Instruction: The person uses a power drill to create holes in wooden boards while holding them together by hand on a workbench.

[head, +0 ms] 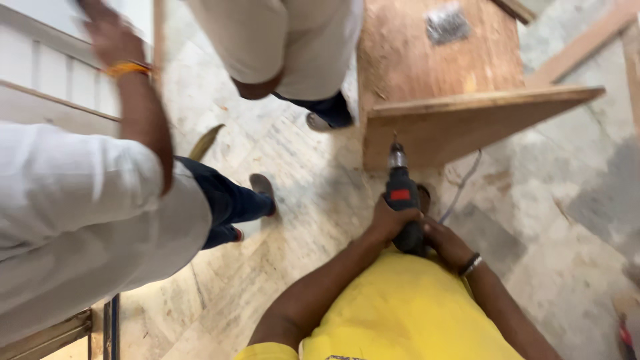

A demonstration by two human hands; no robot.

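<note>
The yellow shirt (407, 307) filled the bottom centre of the frame. Just above it, the left hand (387, 223) and right hand (445, 243) were both closed around the dark power drill (403, 200), its bit pointing up at the edge of the plywood board (467, 113). Drilling into that edge seemed the step in hand; the next move likely called for steady, straight pressure. A grey rectangular packet (447, 25) lay at upper centre-right. A co-worker's arm (133, 100) crossed the upper left.
</note>
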